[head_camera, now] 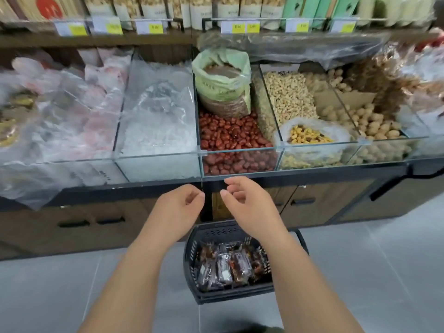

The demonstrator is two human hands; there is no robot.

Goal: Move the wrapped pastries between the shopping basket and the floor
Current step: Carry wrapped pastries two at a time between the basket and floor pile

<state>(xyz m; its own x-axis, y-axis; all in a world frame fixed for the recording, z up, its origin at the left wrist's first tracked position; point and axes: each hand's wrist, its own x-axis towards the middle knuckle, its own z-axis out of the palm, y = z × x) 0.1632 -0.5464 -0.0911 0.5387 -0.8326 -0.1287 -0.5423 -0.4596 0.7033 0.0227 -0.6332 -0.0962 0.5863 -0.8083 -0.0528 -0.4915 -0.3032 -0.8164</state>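
A black plastic shopping basket (192, 272) stands on the grey tiled floor (360, 272), below and between my forearms. Several wrapped pastries (225, 265) in clear wrappers lie piled inside it. My left hand (179, 207) and my right hand (247, 203) hover side by side high above the basket, in front of the counter's edge. Both have loosely curled fingers and hold nothing. My right forearm covers the basket's right side.
A glass-fronted counter (240, 162) holds bins of red dates (230, 138), peanuts (288, 97), white crystals (156, 135) and bagged goods. Wooden cabinet doors (312, 203) with dark handles sit under it. Shelves with packets and price tags run above.
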